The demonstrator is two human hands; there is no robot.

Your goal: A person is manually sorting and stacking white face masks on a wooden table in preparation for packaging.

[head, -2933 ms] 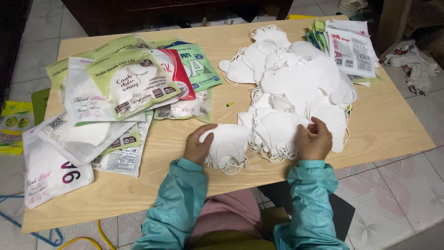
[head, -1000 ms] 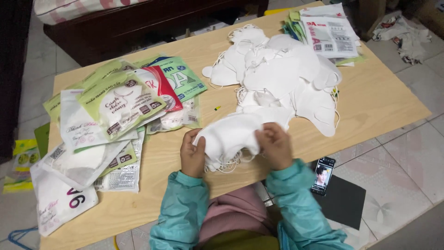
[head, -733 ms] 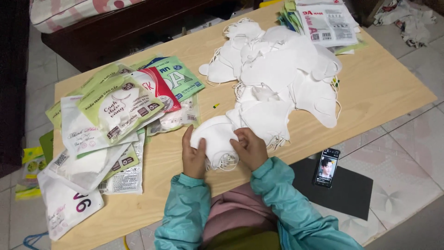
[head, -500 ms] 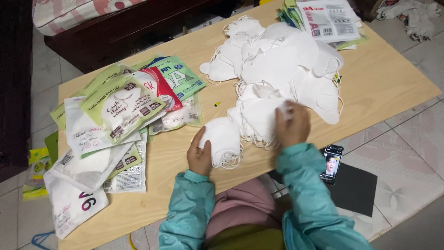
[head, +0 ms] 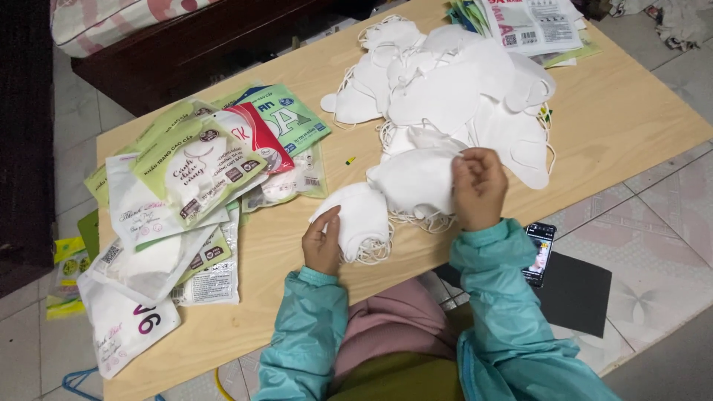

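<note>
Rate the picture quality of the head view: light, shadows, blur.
Head view: even, soft indoor light, only faint shadows under the left hand and right hand; white masks nearly wash out; dark furniture loses detail; no strong motion blur.

We see a pale wooden bench (head: 624, 119) carrying white masks (head: 453, 96) and printed packets (head: 193, 193) at both ends.

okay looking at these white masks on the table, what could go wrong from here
The small stack of masks under the left hand sits near the table edge, so it might slide off. The right hand lifts one mask whose ear loops lie among the loose pile; tangled loops could drag others along. The phone on the floor could get stepped on.
</note>
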